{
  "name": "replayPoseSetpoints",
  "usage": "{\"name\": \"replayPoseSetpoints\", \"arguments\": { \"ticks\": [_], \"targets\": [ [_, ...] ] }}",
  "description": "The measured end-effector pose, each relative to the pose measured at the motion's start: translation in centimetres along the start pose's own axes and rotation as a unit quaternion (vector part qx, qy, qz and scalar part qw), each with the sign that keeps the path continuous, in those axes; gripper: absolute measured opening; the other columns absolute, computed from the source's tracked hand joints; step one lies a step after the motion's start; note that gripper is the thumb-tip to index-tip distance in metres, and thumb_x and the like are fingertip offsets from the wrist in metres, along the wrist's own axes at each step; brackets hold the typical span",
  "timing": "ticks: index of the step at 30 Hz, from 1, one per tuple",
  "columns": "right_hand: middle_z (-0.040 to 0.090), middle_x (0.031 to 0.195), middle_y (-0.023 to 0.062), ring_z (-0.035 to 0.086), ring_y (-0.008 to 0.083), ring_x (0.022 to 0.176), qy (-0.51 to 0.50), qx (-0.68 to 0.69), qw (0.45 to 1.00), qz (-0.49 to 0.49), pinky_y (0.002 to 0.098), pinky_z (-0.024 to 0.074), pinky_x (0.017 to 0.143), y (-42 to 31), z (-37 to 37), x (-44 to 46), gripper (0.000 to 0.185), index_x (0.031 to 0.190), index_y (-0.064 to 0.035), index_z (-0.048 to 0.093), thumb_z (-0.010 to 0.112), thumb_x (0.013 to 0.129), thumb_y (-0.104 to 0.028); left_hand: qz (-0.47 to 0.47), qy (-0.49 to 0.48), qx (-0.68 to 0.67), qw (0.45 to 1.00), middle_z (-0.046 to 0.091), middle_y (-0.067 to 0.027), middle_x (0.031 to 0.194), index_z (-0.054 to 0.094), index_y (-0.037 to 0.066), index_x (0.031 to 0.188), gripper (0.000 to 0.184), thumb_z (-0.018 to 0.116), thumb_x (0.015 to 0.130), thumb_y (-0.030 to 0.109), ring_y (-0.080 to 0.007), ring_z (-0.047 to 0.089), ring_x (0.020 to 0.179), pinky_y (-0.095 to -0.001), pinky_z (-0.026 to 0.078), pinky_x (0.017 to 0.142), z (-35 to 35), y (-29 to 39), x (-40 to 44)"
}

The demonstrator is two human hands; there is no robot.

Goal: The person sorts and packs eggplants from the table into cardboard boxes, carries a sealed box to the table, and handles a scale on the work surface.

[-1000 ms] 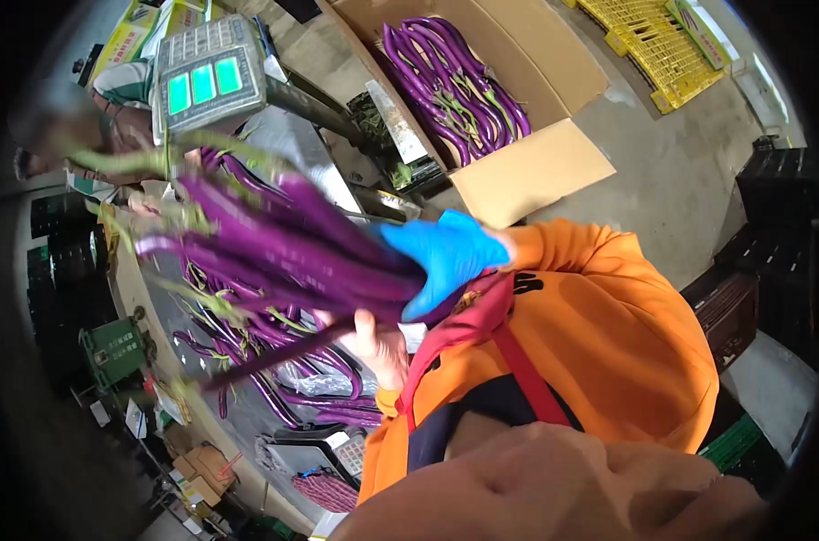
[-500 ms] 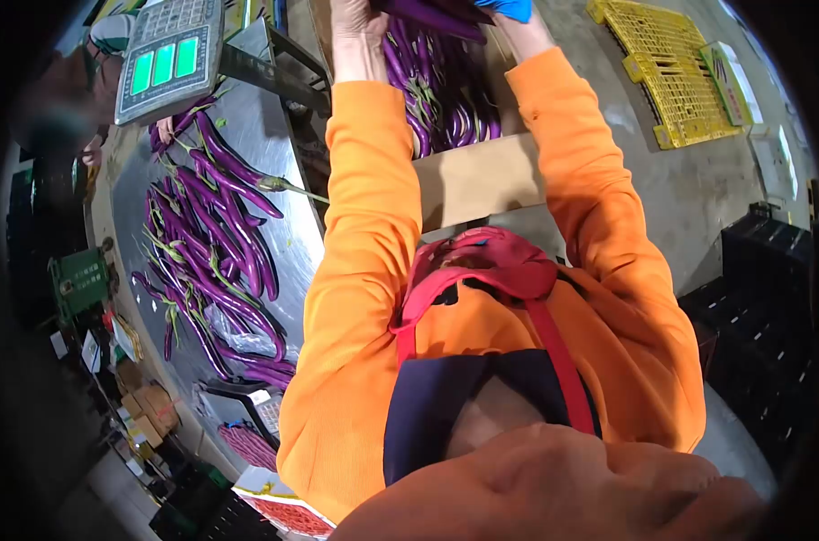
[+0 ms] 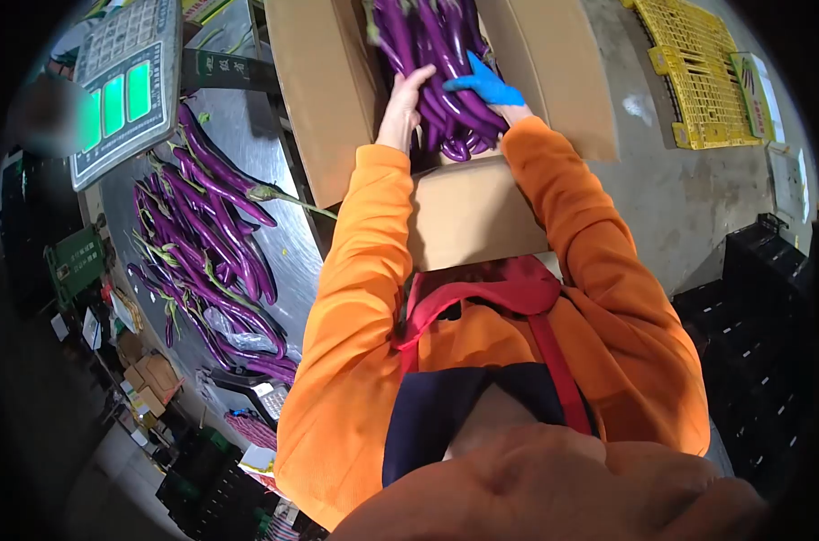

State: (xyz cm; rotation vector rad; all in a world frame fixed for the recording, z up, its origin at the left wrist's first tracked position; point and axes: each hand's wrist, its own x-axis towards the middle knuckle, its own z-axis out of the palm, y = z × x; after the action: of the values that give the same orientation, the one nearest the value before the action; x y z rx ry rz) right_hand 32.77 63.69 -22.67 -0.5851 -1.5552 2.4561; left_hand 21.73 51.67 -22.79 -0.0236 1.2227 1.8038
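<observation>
Long purple eggplants (image 3: pixel 441 68) fill the middle of an open cardboard box (image 3: pixel 477 212) in front of my body. My bare left hand (image 3: pixel 403 108) is closed against the left side of the bunch, its thumb over the top and its other fingers partly hidden. On the right side, my right hand (image 3: pixel 489 87) wears a blue glove and grips the eggplants, thumb and index finger across them. Both hands are inside the box, between its raised flaps.
To the left, a metal table (image 3: pixel 288 221) bears a pile of eggplants (image 3: pixel 207 234) and a clear plastic bag (image 3: pixel 238 332). A scale with a lit green display (image 3: pixel 114 106) stands above it. Yellow pallets (image 3: pixel 694 68) lie right; black crates (image 3: pixel 757 284) stand lower right.
Both hands have come lower in view with the eggplants, which now lie in the box. More of the box and its side flaps shows. The scale sits further left in view.
</observation>
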Motion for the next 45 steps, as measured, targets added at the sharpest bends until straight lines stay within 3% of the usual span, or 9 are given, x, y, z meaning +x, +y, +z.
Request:
{"name": "replayPoseSetpoints", "arguments": {
  "ticks": [2,13,19,22,26,34,37,40,45],
  "targets": [
    [0.051,0.123,0.0171,0.050,0.0248,0.112,0.114,-0.150,0.977,0.102,0.0348,0.0416,0.093,5.0,-2.7,-0.1,0.081,0.132,0.0027,0.033,0.075,0.066,-0.020,-0.082,0.143,0.342,0.925,0.048,-0.0178,0.126,0.036,-0.003,0.128,0.071,0.071,0.073,0.027,-0.0323,0.048,0.115,-0.0408,0.039,0.096,-4.1,-4.8,3.1],
    [0.047,0.125,0.0241,0.051,0.0354,0.112,0.188,-0.498,0.811,0.243,0.0401,0.0409,0.093,5.2,-2.2,0.9,0.079,0.132,0.0030,0.032,0.065,0.074,-0.040,-0.137,0.338,0.501,0.785,0.049,-0.0242,0.123,0.023,-0.002,0.135,0.092,0.074,0.069,0.036,-0.0335,0.051,0.111,-0.0371,0.042,0.093,-2.4,-5.0,1.1],
    [0.053,0.119,0.0226,0.053,0.0352,0.108,0.198,-0.554,0.762,0.269,0.0406,0.0430,0.090,4.2,-1.1,1.4,0.070,0.125,0.0003,0.041,0.065,0.072,-0.039,-0.207,0.228,0.585,0.750,0.049,-0.0221,0.123,0.012,0.001,0.138,0.100,0.075,0.068,0.033,-0.0329,0.049,0.114,-0.0370,0.040,0.097,-1.4,-2.3,0.1],
    [0.059,0.109,0.0203,0.058,0.0341,0.101,0.163,-0.460,0.863,0.131,0.0409,0.0459,0.085,10.1,-8.0,2.9,0.062,0.116,-0.0008,0.049,0.066,0.069,-0.037,-0.236,0.201,0.604,0.734,0.047,-0.0213,0.125,0.011,0.002,0.138,0.101,0.076,0.067,0.032,-0.0311,0.047,0.117,-0.0362,0.039,0.098,-1.2,-2.1,-0.2],
    [0.061,0.104,0.0210,0.059,0.0351,0.097,0.212,-0.380,0.892,0.126,0.0417,0.0484,0.081,9.2,-7.4,1.9,0.065,0.116,-0.0029,0.050,0.068,0.063,-0.036,-0.219,0.191,0.670,0.683,0.040,-0.0201,0.131,0.013,0.002,0.137,0.098,0.076,0.067,0.029,-0.0317,0.040,0.123,-0.0373,0.038,0.100,-0.6,-3.2,-1.1],
    [0.062,0.098,0.0210,0.060,0.0353,0.093,0.133,-0.634,0.731,0.212,0.0422,0.0497,0.078,9.9,-6.6,1.5,0.052,0.103,-0.0030,0.056,0.067,0.064,-0.036,-0.047,0.232,0.683,0.691,0.032,-0.0186,0.136,0.029,0.001,0.132,0.078,0.071,0.071,0.023,-0.0382,0.035,0.123,-0.0413,0.039,0.098,0.9,-2.8,-1.5],
    [0.062,0.096,0.0212,0.061,0.0362,0.091,0.207,-0.627,0.733,0.163,0.0425,0.0503,0.076,10.0,-5.5,0.8,0.045,0.099,-0.0034,0.057,0.065,0.067,-0.034,0.235,0.188,0.726,0.618,0.046,-0.0222,0.122,0.046,-0.004,0.115,0.049,0.063,0.074,0.016,-0.0375,0.049,0.107,-0.0399,0.045,0.090,1.4,-2.2,-1.9],
    [0.062,0.095,0.0215,0.061,0.0370,0.088,0.217,-0.629,0.734,0.134,0.0429,0.0506,0.075,8.2,-4.8,1.2,0.040,0.096,-0.0036,0.058,0.063,0.068,-0.032,0.204,-0.028,0.654,0.728,0.059,-0.0226,0.102,0.055,-0.002,0.101,0.031,0.060,0.077,0.016,-0.0366,0.058,0.095,-0.0399,0.049,0.083,0.7,-4.1,0.1],
    [0.061,0.089,0.0228,0.060,0.0393,0.082,0.185,-0.648,0.735,0.076,0.0453,0.0491,0.070,7.6,-5.4,1.6,0.038,0.091,-0.0024,0.056,0.065,0.070,-0.032,0.051,0.024,0.749,0.660,0.064,-0.0179,0.090,0.059,0.004,0.101,0.032,0.063,0.076,0.023,-0.0345,0.062,0.084,-0.0402,0.050,0.076,1.0,-8.0,0.8]
  ]
}}
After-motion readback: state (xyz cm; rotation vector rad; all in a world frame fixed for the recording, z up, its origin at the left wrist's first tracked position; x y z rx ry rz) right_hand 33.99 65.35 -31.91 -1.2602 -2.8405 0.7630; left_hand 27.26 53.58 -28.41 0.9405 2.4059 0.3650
